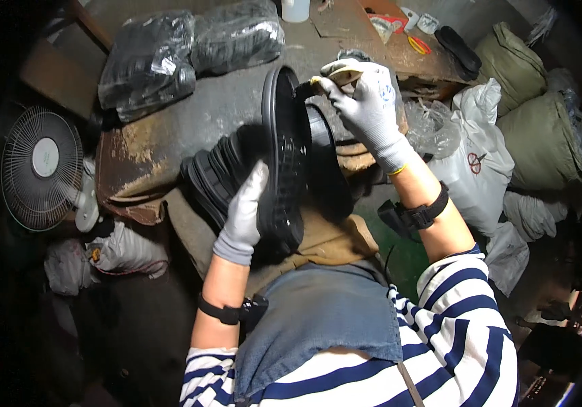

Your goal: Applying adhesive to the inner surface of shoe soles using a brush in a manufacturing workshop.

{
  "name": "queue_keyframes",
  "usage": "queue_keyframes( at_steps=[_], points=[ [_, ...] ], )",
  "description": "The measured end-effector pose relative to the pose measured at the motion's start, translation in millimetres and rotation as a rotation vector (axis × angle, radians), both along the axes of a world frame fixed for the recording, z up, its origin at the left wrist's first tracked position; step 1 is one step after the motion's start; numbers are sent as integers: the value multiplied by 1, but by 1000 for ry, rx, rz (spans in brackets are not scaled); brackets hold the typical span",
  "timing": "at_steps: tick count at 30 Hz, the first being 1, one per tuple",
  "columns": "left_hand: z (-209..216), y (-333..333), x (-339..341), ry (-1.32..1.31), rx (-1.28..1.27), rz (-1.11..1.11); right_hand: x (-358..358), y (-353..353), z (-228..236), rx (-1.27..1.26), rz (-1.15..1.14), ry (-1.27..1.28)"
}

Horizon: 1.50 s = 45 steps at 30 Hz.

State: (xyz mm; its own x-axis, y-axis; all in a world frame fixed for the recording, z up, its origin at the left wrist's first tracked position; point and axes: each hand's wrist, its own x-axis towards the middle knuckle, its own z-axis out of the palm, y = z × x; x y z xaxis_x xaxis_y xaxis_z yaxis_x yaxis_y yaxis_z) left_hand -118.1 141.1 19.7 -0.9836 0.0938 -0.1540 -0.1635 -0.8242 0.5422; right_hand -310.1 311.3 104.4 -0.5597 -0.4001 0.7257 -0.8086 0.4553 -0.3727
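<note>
My left hand, in a pale grey glove, grips a black shoe sole by its lower left edge. The sole stands nearly upright with its rimmed inner side turned to the right. In my right hand, gloved alike, is a small brush with a light handle and dark bristles. The bristles are at the sole's upper inner edge; whether they touch cannot be made out. Stacked black soles lie to the left behind my left hand. Another black sole is to the right of the held one.
A worn workbench bears plastic-wrapped black bundles and a white container. A fan stands left. White sacks and green sacks crowd the right. Yellow-orange scissors and a dark sole lie at the far right.
</note>
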Motion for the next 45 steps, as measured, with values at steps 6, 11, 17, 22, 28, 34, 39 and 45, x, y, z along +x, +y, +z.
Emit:
queue_keyframes(
  at_steps=[6, 11, 17, 22, 28, 34, 39, 45],
  points=[
    [6, -2, 1, 5, 211, -189, -11, -9, -6, -382, 123, -189],
    [2, -4, 1, -55, 517, -218, 0, -4, -25, -637, 262, -537],
    [1, -8, 7, -110, 546, -265, 23, -7, -47, -550, 410, -733],
    [1, -16, 2, -100, 580, -327, 53, -3, -52, -549, 476, -797],
    [-10, -14, -5, -119, 496, -32, 89, -1, -46, -307, 393, -407],
    [-16, -21, -20, 72, 547, -122, 118, -2, -33, -88, 535, -294],
    [-12, -23, -23, 131, 552, -5, 126, 4, -23, -8, 637, -268],
    [19, -61, -20, 358, 107, 32, 127, 29, -5, -1, 615, -277]
  ],
)
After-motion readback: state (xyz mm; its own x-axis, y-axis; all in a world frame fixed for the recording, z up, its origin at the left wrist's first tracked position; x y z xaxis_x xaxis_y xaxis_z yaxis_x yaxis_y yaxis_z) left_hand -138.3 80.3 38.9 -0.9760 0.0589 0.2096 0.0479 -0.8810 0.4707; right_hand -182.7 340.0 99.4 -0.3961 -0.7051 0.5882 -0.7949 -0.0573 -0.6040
